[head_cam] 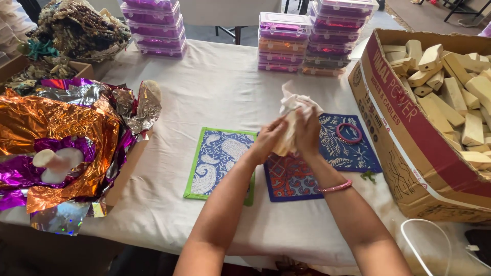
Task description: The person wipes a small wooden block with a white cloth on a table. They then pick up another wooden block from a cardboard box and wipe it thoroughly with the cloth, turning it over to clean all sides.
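Observation:
My left hand (268,139) and my right hand (308,134) are pressed together around a pale wooden piece (286,143) partly wrapped in crumpled white paper (292,102), held above the table. Under my hands lie three patterned cloth mats: a blue paisley one with a green border (217,161), a red and blue one (289,179), and a dark blue one (353,148). A pink bangle (349,133) rests on the dark blue mat. Another pink bangle (335,187) is on my right wrist.
A large cardboard box (404,153) of pale wooden blocks (455,92) stands at right. Shiny orange, purple and silver foil sheets (61,138) fill a box at left. Stacks of clear purple-tinted boxes (307,43) sit at the back. A white cable (424,240) lies near right.

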